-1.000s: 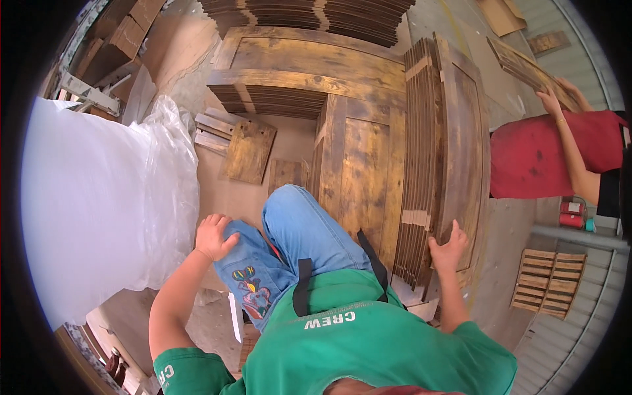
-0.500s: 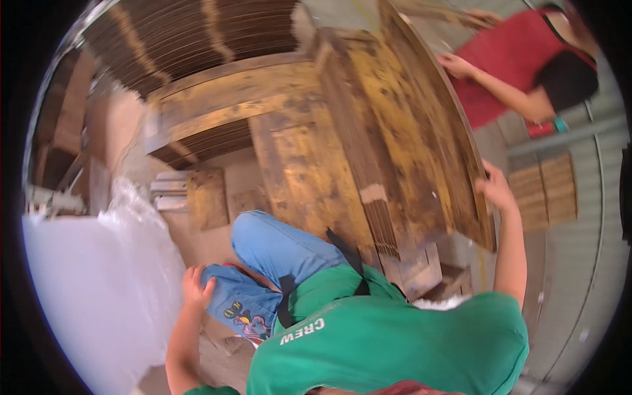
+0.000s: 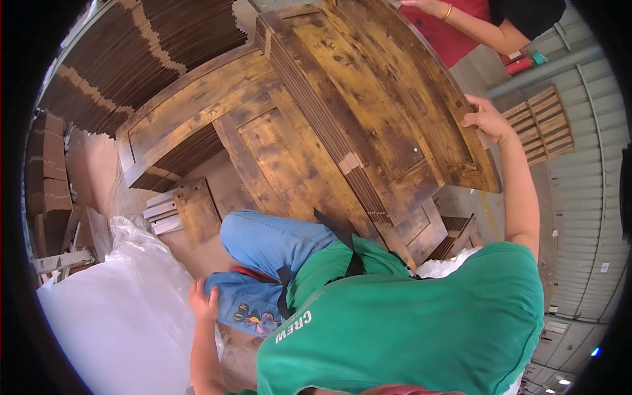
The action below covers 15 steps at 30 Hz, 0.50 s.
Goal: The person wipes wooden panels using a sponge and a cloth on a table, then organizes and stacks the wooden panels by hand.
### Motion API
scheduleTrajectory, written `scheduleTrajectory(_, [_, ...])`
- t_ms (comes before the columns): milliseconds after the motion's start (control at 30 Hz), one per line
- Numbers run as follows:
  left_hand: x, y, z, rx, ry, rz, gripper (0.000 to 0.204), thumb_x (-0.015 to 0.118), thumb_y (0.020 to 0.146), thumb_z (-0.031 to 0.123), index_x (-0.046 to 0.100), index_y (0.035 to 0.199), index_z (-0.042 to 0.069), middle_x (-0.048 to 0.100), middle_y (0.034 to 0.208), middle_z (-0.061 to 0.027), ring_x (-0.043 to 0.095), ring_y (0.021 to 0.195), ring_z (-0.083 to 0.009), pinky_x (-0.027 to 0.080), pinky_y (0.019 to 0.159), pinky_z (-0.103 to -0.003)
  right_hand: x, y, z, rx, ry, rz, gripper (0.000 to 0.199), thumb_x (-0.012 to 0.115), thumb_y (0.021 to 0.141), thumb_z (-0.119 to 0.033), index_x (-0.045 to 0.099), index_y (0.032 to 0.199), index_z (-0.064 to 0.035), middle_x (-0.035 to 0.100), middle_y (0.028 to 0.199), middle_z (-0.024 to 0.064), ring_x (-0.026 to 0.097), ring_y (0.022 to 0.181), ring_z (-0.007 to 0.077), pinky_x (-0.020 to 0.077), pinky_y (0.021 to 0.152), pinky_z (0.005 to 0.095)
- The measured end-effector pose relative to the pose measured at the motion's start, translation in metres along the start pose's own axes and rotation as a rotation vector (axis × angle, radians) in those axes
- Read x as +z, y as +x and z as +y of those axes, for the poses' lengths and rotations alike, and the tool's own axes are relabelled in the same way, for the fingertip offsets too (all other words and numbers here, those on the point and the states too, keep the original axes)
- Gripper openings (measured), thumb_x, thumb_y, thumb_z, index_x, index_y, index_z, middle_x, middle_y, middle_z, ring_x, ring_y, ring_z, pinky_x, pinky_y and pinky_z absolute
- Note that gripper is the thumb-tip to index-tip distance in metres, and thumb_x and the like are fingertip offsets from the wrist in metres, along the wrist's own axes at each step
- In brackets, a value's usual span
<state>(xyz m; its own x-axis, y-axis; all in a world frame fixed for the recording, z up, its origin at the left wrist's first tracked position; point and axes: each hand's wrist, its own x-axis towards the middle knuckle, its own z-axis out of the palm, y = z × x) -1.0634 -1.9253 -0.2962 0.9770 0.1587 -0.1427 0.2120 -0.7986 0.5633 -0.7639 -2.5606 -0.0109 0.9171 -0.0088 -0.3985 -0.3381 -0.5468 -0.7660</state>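
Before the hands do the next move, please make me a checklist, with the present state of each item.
1. Right hand grips the tilted panel: ok, at its edge.
2. Left hand on this panel: not ok, it rests on the jeans.
3. Co-worker's hand secure on the panel: cannot tell, cropped at the top.
4. Panel stack free of marks on top: not ok, one pale speck.

Brown surface [image 3: 222, 174] carries panel stacks [image 3: 263, 148]; small board [image 3: 197, 210] too.
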Motion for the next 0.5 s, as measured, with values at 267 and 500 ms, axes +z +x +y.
scheduleTrajectory(267, [-0.003, -0.003, 0.007, -0.019, -0.003, 0.035, 0.036, 0.060, 0.075, 0.027, 0.058, 0.100, 0.001, 0.057, 0.100, -0.0166, 0.054, 0.094, -0.0353, 0.043, 0.083, -0.039, -0.006, 0.006, 0.004, -0.057, -0.035, 0.016, 0.047, 0.053, 0.068, -0.001, 0.054, 0.115, 0.0016, 0.060, 0.097, 0.0030, 0.054, 0.082, 0.0100, 0.0432, 0.075, 0.0225])
scheduleTrajectory(500, [-0.004, -0.010, 0.005, -0.021, 0.006, 0.082, 0.036, 0.061, 0.073, 0.027, 0.058, 0.100, 0.003, 0.057, 0.099, -0.0166, 0.054, 0.093, -0.0353, 0.044, 0.082, -0.039, -0.018, 0.012, 0.011, -0.027, -0.033, 0.066, 0.041, 0.050, 0.072, -0.001, 0.055, 0.112, 0.0002, 0.058, 0.089, 0.0009, 0.053, 0.073, 0.0091, 0.0441, 0.067, 0.0226])
